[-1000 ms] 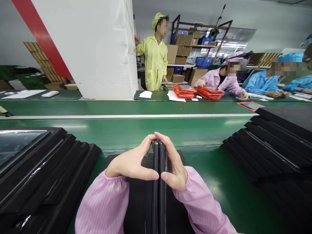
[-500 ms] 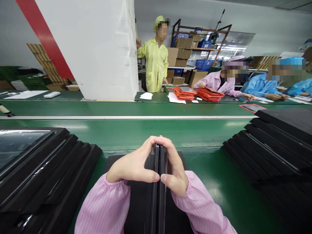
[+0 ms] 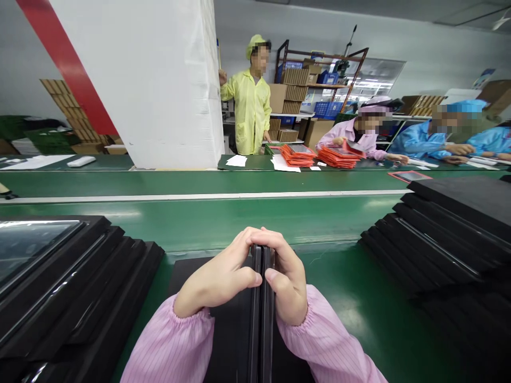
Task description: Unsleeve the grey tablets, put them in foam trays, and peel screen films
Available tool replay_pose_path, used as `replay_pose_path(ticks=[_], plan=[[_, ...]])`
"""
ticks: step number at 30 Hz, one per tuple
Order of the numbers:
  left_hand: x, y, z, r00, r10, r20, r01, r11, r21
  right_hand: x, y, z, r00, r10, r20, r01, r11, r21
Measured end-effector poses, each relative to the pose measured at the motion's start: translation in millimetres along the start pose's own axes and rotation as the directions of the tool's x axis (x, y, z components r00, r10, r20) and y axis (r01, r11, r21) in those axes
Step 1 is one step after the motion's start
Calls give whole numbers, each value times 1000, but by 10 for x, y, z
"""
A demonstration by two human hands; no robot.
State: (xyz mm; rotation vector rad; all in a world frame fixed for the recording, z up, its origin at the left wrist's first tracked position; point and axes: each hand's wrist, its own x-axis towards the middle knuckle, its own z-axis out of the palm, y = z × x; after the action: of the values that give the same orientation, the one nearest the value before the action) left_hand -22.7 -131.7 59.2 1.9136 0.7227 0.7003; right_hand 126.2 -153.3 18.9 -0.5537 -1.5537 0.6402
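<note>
Two slim black tablets stand on edge side by side in front of me, the left tablet [image 3: 254,324] and the right tablet [image 3: 266,324], with a narrow gap line between them. My left hand [image 3: 219,279] is closed on the left one, its thumb on the near edge and fingers over the far top end. My right hand [image 3: 290,284] grips the right one the same way, and the fingertips of both hands meet over the top. Beneath them lies a black foam sheet [image 3: 225,340]. The tablets' lower ends run out of the picture.
A stack of black foam sheets [image 3: 131,276] with a glossy-screened tablet [image 3: 32,250] on top stands left. Another black stack [image 3: 451,223] rises at right. Across the green bench [image 3: 199,213] are orange-edged stacks [image 3: 339,157] and co-workers; a person in yellow [image 3: 251,111] stands by the pillar.
Both thumbs have slid a little farther up the tablets' edges, toward the fingers. My view has shifted slightly. Across the bench, a co-worker in pink has lifted an orange-edged piece.
</note>
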Motion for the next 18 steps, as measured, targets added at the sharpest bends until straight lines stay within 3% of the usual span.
replay_pose_path(ticks=[11, 18], plan=[[-12, 30, 39, 999, 46, -27, -45, 999, 23, -70, -3, 41, 998, 60, -28, -54, 983, 175], [-39, 40, 69, 997, 77, -3, -77, 997, 26, -75, -86, 49, 996, 41, -83, -27, 985, 169]])
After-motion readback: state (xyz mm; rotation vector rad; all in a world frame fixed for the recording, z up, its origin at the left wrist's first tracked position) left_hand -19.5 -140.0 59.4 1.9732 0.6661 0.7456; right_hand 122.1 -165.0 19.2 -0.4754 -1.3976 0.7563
